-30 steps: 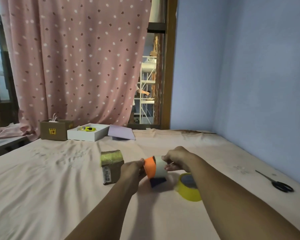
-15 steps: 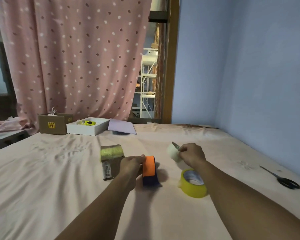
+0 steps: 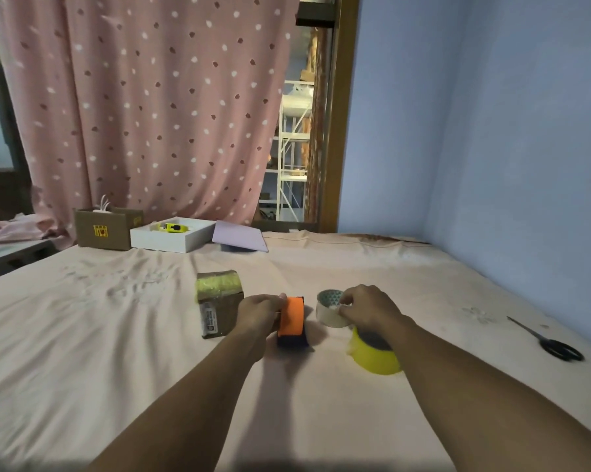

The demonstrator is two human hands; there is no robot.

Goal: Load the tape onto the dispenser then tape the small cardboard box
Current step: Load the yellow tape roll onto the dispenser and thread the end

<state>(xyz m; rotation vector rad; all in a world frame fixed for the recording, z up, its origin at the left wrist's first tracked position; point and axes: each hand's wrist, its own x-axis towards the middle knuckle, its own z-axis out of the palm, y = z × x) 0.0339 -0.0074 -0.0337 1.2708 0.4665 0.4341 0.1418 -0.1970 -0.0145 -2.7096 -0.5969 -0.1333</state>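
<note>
Tape roll (image 3: 328, 309) in right hand (image 3: 365, 306)

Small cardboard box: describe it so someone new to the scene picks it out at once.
On the pink bedsheet, look just beyond the left hand, which holds the orange dispenser. The small cardboard box sits there, brown with a barcode label on its side. Unlike the bigger open carton by the curtain, its top is covered in shiny yellowish tape.

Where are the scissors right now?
In the head view the scissors lie on the bedsheet at the far right, close to the blue wall, well right of the yellow tape roll and untouched by either hand.
</note>
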